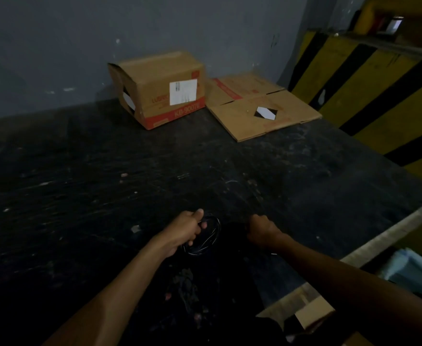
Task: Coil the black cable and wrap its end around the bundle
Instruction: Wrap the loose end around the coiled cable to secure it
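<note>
Midway: coiling, wrap not begun.
Left hand gripped cable loops at near bench edge; right hand fisted, apparently on the tail. Next: likely feed another loop leftward.

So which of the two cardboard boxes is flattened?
The right-hand cardboard box, lying flat on the table beside the striped wall. The left cardboard box is intact, tipped sideways.

thin black cable in loose loops, gathered in the left hand above dark table
</note>
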Available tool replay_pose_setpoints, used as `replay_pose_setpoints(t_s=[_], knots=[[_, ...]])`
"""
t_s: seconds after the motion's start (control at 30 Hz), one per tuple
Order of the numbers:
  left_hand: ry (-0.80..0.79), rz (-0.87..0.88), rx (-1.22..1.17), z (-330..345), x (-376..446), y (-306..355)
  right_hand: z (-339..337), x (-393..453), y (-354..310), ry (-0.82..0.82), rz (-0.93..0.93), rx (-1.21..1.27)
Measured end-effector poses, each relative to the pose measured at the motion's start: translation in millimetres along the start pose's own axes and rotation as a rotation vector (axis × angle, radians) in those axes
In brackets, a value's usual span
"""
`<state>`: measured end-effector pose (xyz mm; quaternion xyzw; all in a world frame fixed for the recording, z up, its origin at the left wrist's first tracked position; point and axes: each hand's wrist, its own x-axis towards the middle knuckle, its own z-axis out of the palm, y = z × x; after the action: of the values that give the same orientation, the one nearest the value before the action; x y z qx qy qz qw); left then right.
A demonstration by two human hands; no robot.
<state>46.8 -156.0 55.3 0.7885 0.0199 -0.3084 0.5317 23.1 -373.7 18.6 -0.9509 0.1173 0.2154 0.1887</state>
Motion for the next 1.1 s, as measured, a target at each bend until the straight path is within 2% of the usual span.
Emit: replay_pose_setpoints(t_s=[0.1, 0.2, 0.3, 0.43, 0.57, 0.73, 0.87, 1.1], knots=[[0.067, 0.006, 0.023, -5, -2, 0, -14, 2, -16, 0.021, -0.086, 0.152], [0.162, -0.024, 0.039, -11, 0, 0, -34, -7, -44, 0.101, -0.260, 0.362], [0.218, -0.038, 0.029, -17, 1, 4, -47, -20, -74, 0.115, -0.428, 0.490], [0.282, 0.013, 0.025, -25, -7, 17, -53, -26, -101, 0.166, -0.531, 0.439], [0.280, 0.071, -0.021, -33, -16, 23, -52, -26, -114, 0.181, -0.594, 0.356], [0.340, 0.208, -0.003, -40, -22, 21, -48, -29, -124, 0.198, -0.622, 0.477], [0.344, 0.210, -0.030, -39, -23, 22, -46, -28, -127, 0.256, -0.654, 0.431], [0.285, 0.207, -0.043, -39, -23, 21, -46, -27, -126, 0.243, -0.707, 0.422]])
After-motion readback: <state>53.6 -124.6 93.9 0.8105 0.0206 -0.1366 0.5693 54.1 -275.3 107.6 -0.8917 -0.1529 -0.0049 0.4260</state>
